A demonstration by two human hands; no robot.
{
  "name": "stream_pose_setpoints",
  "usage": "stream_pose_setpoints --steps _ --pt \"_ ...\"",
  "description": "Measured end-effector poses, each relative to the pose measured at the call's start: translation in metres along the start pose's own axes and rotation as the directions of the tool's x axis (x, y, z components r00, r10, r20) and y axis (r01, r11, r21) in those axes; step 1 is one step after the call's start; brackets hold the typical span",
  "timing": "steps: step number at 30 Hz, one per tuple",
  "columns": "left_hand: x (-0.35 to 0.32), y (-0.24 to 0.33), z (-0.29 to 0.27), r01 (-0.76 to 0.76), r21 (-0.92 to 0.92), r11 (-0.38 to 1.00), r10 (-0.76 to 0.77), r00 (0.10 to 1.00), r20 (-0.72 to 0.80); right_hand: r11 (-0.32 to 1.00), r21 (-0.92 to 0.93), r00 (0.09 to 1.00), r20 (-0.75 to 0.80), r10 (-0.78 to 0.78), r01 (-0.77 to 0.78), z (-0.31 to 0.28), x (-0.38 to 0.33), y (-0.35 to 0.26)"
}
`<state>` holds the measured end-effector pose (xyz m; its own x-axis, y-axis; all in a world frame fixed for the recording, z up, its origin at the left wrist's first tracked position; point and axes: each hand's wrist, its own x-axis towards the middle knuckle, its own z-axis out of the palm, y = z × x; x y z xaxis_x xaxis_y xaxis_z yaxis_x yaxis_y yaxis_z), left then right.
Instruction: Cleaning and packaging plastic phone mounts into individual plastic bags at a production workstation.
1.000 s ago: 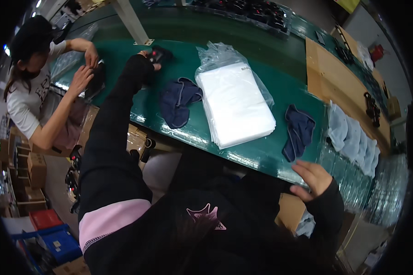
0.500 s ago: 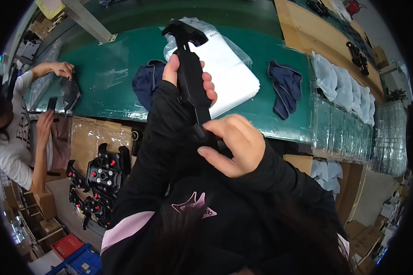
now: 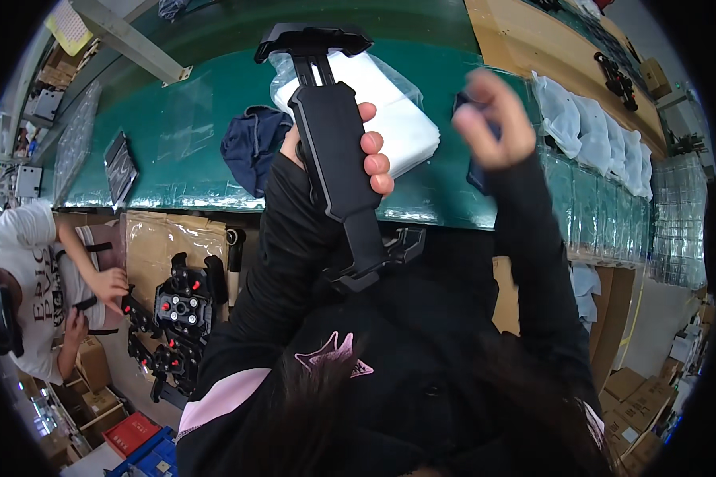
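My left hand is closed around the middle of a black tablet-holder clamp, its fingers wrapped over the right edge of the wide flat body. The clamp stands tilted in front of my chest, with a broad jaw at its top and a hooked jaw at its lower end. My right hand, a little blurred, is raised off the clamp to the right. Its thumb and forefinger are apart with nothing visible between them. Below and behind it is a dark blue cloth, mostly hidden by the hand and sleeve.
Behind the clamp lies a stack of white bags on the green table. Another dark blue cloth is left of it. Several wrapped parts line the right. A co-worker handles black clamps in a carton at left.
My right hand has left the clamp's lower end and moved up and right toward the cloth. The clamp's face has turned more toward me. The co-worker's hands moved from the table to the carton.
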<state>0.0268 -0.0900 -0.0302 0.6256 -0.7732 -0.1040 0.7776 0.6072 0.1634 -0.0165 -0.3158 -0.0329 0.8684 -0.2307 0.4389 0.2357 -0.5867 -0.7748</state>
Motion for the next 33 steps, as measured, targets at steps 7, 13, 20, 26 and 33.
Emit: stream_pose_setpoints --steps 7,13,20,26,33 --pt "0.000 -0.008 0.009 0.048 -0.088 0.995 -0.054 0.997 -0.061 0.820 -0.512 0.967 0.152 -0.204 0.254 0.014 -0.041 0.117" --pt "0.017 -0.017 -0.014 0.064 0.066 0.996 -0.062 0.997 -0.035 0.990 0.104 0.946 -0.298 0.125 -0.098 0.001 -0.022 0.000" --pt "0.017 -0.043 -0.009 -0.199 0.439 0.876 0.193 0.979 0.057 0.808 0.206 0.820 0.038 -0.571 0.553 0.021 0.000 -0.040" --pt "0.008 -0.032 -0.003 0.135 0.103 0.986 -0.138 0.990 0.022 0.824 0.430 0.763 0.366 -0.532 0.369 0.005 -0.043 -0.063" --pt "0.032 -0.010 -0.038 -0.071 0.431 0.900 -0.028 0.976 0.218 0.646 0.602 0.883 0.311 0.351 -0.469 -0.017 -0.060 -0.025"
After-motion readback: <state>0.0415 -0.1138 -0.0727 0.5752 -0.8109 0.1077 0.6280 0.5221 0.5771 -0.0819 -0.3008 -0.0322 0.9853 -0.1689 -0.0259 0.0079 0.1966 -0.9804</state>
